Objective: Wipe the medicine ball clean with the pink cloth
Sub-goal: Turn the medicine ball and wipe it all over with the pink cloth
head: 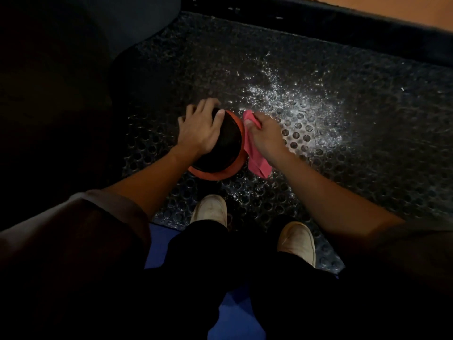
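Observation:
A black medicine ball [226,146] with an orange band along its right and lower side sits on the perforated black rubber mat [343,148]. My left hand [199,128] lies spread over the ball's top left, fingers curved onto its surface. My right hand [263,134] grips the pink cloth [255,155] and holds it against the ball's right side. The cloth's lower end hangs down to the mat beneath my right wrist.
My two feet in pale shoes [212,209] [299,241] stand on the mat just below the ball. A blue floor strip [159,244] borders the mat at the bottom. A dark raised edge [343,28] runs along the far side, with an orange floor beyond. The left side is in deep shadow.

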`<state>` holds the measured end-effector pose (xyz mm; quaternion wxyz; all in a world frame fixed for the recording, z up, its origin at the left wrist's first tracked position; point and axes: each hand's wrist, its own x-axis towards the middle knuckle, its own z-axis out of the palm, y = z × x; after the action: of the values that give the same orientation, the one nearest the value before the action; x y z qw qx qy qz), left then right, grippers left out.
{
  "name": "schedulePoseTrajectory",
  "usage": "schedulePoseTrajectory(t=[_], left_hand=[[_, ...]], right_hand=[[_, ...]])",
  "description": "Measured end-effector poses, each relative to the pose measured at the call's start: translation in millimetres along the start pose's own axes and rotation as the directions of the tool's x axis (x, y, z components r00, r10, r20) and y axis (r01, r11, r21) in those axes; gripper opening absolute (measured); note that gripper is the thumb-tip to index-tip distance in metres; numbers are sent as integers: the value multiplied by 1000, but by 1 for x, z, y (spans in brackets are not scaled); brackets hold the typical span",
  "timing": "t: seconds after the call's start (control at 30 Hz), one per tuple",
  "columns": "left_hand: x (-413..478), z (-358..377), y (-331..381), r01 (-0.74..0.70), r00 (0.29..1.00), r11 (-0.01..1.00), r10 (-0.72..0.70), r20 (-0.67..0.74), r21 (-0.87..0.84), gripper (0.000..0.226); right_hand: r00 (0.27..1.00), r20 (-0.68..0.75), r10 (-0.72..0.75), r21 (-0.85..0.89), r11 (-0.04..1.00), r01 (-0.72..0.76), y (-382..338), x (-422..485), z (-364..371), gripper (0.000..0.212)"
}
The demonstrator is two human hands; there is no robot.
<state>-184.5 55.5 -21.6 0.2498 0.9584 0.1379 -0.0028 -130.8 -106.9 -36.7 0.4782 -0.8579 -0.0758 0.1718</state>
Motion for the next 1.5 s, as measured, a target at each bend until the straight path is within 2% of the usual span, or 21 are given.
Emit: schedulePoseTrajectory(t=[0.07,0.17,0.2,0.23,0.33,0.37,0.43,0.5,0.53,0.57,0.67,0.7,0.83,0.87,0.97,1.07,1.13,1.23,1.3,1.4,1.5], left_hand=[[-2,5,-2,49,998,999,-49,-27,1,38],[-2,5,-14,69,996,997,-70,-62,-26,40],[-3,3,-17,72,995,996,-76,-63,-53,42],[-4,2,-18,69,995,995,-73,-65,-69,45],[-12,2,-16,7,997,999,-10,-78,-37,47],[-14,3,-15,-10,997,1000,9,-79,-15,46],[-16,6,-14,-19,997,1000,20,-72,12,46],[-17,4,-18,-14,997,1000,14,-79,-7,51],[-18,4,-20,-16,997,999,14,-80,-29,53],[-20,4,-23,-22,997,998,17,-80,-53,53],[-24,3,-26,-35,995,996,26,-95,-86,49],[-23,3,-27,-38,995,995,29,-99,-93,49],[-21,1,-40,-28,995,986,12,-100,-166,52],[-21,-1,-45,-15,995,979,-4,-95,-202,52],[-22,-6,-55,27,993,958,-59,-103,-285,46],[-25,-11,-57,142,976,905,-196,-96,-401,46],[-22,-16,-55,251,941,848,-326,-86,-468,46],[-11,-22,-42,409,851,746,-520,-76,-525,44],[-9,-18,-32,466,827,751,-557,-70,-467,43],[-18,-6,-24,466,862,837,-503,-68,-287,36],[-21,-5,-30,446,871,850,-484,-83,-279,33]], right_hand=[[995,-7,-97,-62,993,96,-10,2,9,29],[926,138,-352,-148,917,371,-31,-3,16,33],[908,159,-389,-161,897,412,-30,-3,16,33],[914,142,-381,-192,895,403,-25,-3,16,33],[993,19,-118,-229,966,119,-9,4,12,37],[996,7,-84,-213,973,84,-7,5,12,38],[980,8,-200,-212,957,197,-13,1,16,32],[908,65,-414,-211,883,418,-21,-8,18,27],[878,93,-469,-195,856,479,-18,-8,18,28],[881,105,-461,-190,860,473,-14,-7,15,29],[975,61,-211,-211,952,220,-8,1,11,29],[976,63,-208,-231,948,218,-9,2,13,28],[855,134,-501,-96,852,515,-12,-12,20,22],[864,144,-483,-65,867,495,-7,-15,19,19],[959,137,-248,19,969,248,5,-19,13,12],[969,147,-197,82,979,187,9,-24,16,13],[975,118,-190,160,972,171,1,-26,17,19],[993,16,-115,198,974,109,-10,-16,14,30],[993,5,-114,144,983,113,-13,-9,16,31],[992,46,-118,-17,993,119,-10,-6,27,26],[984,25,-175,-86,981,176,-16,-10,36,26]])
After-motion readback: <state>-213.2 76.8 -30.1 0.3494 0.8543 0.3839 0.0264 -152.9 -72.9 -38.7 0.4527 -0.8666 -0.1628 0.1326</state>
